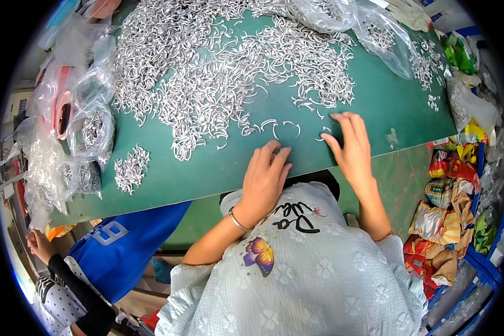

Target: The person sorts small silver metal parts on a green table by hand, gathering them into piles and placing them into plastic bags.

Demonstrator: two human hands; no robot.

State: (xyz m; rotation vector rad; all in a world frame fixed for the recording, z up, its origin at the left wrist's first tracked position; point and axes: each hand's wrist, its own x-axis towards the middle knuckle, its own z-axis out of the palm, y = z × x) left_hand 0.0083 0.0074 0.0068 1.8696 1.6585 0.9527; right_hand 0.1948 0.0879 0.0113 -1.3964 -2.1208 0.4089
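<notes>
A large heap of small curved silvery metal pieces [207, 84] covers much of the green tabletop [196, 179]. My left hand [265, 178], with a bracelet at the wrist, is at the table's near edge with its fingers curled down. Whatever its fingertips may hold is hidden. Just beyond them lies a loose curved piece [275, 131]. To the right, my right hand [350, 147] reaches over the table, thumb and fingers apart. Near its thumb is another curved piece [321, 138]. A few more lie scattered between the hands and the heap.
A small separate pile [131, 169] lies at the left. Clear plastic bags [89, 131] hang over the left edge; another bag [383, 42] lies at the far right. Colourful packages [439, 218] fill a blue rack at right. Another person's hand [39, 246] is at lower left.
</notes>
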